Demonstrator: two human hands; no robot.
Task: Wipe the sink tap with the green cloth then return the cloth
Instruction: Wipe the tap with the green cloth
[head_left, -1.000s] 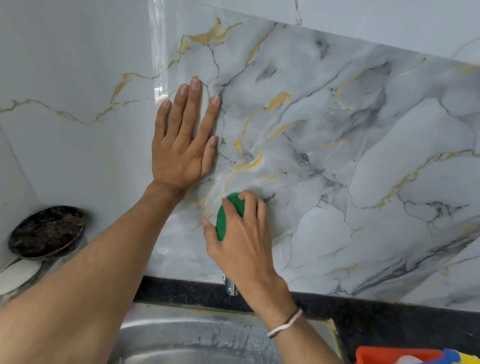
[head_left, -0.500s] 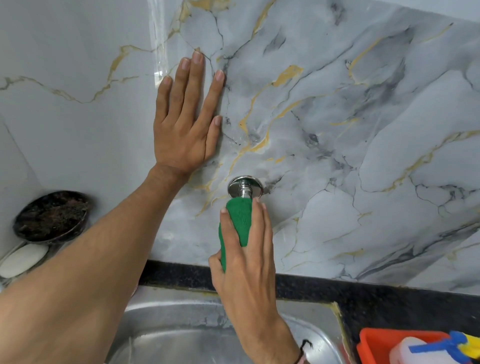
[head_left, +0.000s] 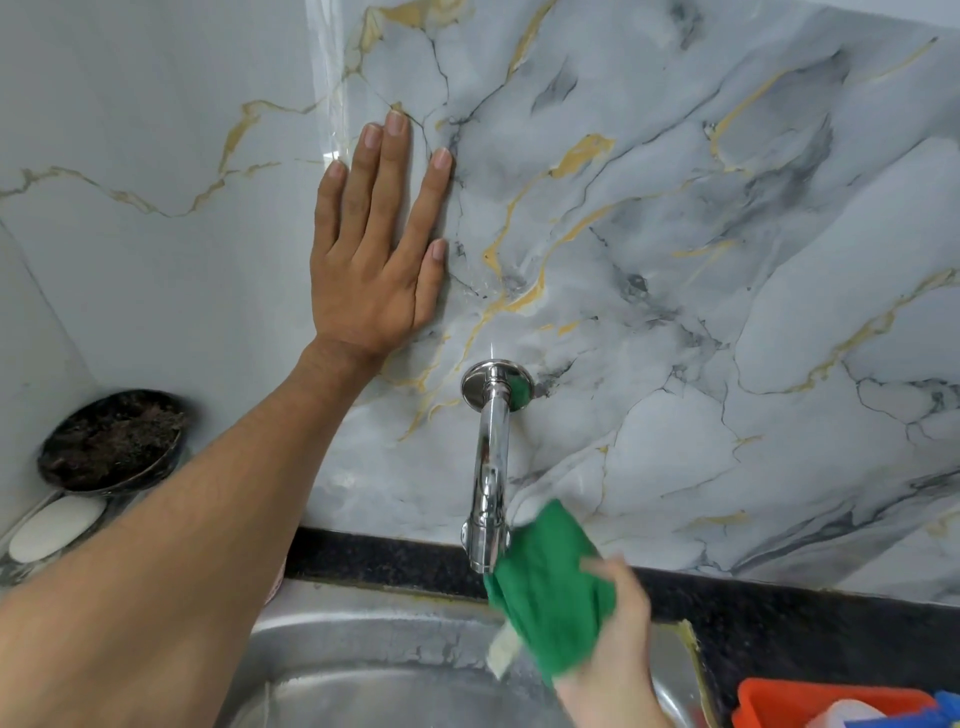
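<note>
Since a moment ago our right hand (head_left: 618, 639) has slid the green cloth (head_left: 550, 587) down off the chrome tap (head_left: 488, 467) to its spout, grip closed on it. Left hand (head_left: 374, 260) stays flat, open, on the marble wall (head_left: 727, 260). Wiping looks nearly done; returning the cloth remains.

Home kitchen, sink corner. Stainless steel sink basin (head_left: 374, 675) set into dark speckled stone counter (head_left: 779, 613). Chrome tap (head_left: 488, 467) mounted straight on wall, over basin. Glossy marble-look wall tiles (head_left: 727, 234) with grey and gold veins as splashback. White soap bar (head_left: 54, 527) on holder in left corner, beside round dark dish (head_left: 111, 441) (contents unclear). Orange plastic tub (head_left: 831, 701) with cleaning bits at lower right. Green cloth (head_left: 550, 592) by tap spout.
</note>
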